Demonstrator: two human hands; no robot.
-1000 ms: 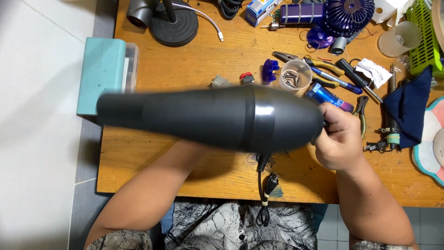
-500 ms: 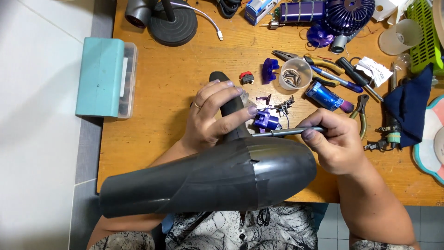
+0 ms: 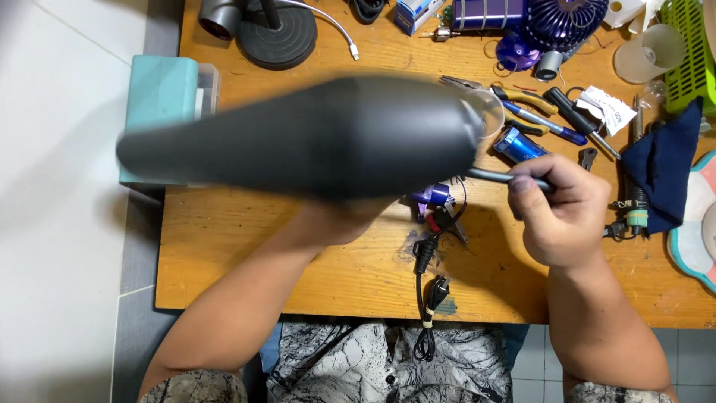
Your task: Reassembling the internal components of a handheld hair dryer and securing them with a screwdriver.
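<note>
Hovering over the wooden table, a black hair dryer lies crosswise with its narrow nozzle toward the teal box at the table's left edge and its wide back end toward the clutter of tools. The left hand comes up beneath the hair dryer and bears it, though the body hides the fingers, so the exact hold cannot be told. The right hand, just right of the hair dryer's wide end, is closed around a slim dark screwdriver whose tip touches that end. Below the hair dryer, on the table, sit small purple parts and a black power cord that runs off the near edge. Beyond the wide end lie a blue cylinder, pliers and pens, and farther right a dark blue cloth. A black round lamp base stands behind the hair dryer.
</note>
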